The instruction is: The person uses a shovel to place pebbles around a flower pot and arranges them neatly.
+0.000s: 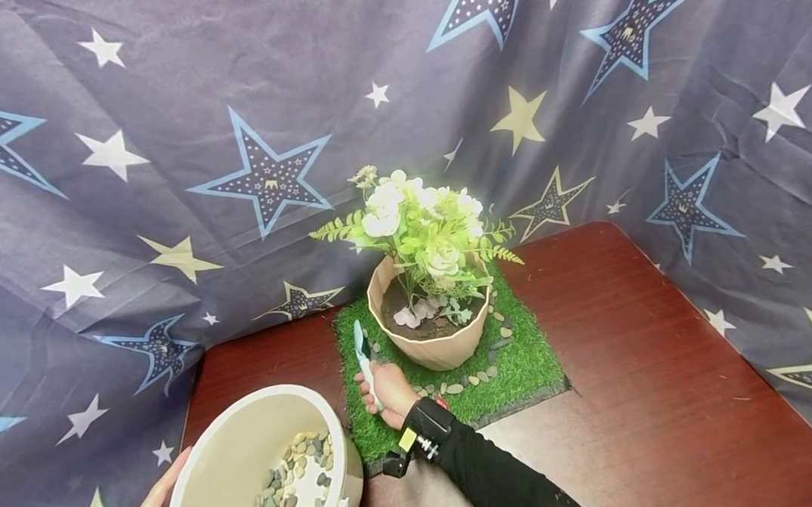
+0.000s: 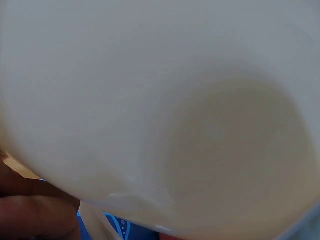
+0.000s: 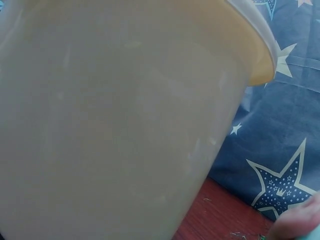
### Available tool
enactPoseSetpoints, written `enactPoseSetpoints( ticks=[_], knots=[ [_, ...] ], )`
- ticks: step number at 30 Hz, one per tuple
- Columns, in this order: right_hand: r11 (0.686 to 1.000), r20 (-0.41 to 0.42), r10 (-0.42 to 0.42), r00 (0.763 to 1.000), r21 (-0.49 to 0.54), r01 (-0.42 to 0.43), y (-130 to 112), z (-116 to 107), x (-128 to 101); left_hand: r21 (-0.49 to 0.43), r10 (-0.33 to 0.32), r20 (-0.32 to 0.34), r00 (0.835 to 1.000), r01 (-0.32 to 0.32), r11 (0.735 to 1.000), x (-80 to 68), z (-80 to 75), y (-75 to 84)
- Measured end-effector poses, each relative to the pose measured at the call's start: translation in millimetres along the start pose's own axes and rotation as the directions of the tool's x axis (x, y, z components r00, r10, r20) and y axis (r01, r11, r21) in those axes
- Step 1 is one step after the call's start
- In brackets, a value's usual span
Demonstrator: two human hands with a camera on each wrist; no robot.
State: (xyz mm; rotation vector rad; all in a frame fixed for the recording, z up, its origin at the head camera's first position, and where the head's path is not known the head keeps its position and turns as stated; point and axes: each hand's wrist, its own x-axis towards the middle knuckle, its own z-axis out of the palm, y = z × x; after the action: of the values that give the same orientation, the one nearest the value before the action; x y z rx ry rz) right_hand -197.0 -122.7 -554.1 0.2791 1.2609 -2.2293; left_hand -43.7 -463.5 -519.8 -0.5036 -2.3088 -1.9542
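My left hand (image 1: 155, 506) grips the rim of a cream bucket (image 1: 210, 443) at the lower left. The bucket leans, and grey and tan pebbles (image 1: 280, 490) lie in its lower side. Its smooth wall fills most of both wrist views. My right hand (image 1: 393, 394) holds a small hand trowel (image 1: 361, 342) by its pale handle, with the light blue blade pointing away from me. That hand is over the left part of a green turf mat (image 1: 529, 354), beside a beige flowerpot (image 1: 437, 350). In the right wrist view, only part of the hand (image 3: 297, 220) shows.
White artificial flowers (image 1: 425, 215) with green leaves stand in the pot's dark soil. Pebbles (image 1: 455, 389) form a curved line on the mat around the pot. The mat lies on a reddish-brown table (image 1: 656, 363). A star-patterned cloth (image 1: 373, 134) hangs behind.
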Motion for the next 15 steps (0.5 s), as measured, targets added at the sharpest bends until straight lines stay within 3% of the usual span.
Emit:
enactPoseSetpoints(
  ticks=[10,13,15],
  knots=[
    [0.999,0.013,-0.011,1.000,-0.036,0.011,-3,2,-11,-0.013,-0.021,-0.013,1.000,0.021,1.000,-1.0,0.1,0.0],
    [0.988,0.019,-0.059,0.998,-0.144,0.061,-4,3,-18,0.018,-0.024,-0.031,0.999,0.024,1.000,-0.8,0.0,-0.7],
    [0.952,0.044,-0.125,0.991,-0.276,0.132,-6,3,-25,0.032,-0.014,-0.039,0.999,0.015,0.999,-1.0,-0.1,-1.7]
  ],
)
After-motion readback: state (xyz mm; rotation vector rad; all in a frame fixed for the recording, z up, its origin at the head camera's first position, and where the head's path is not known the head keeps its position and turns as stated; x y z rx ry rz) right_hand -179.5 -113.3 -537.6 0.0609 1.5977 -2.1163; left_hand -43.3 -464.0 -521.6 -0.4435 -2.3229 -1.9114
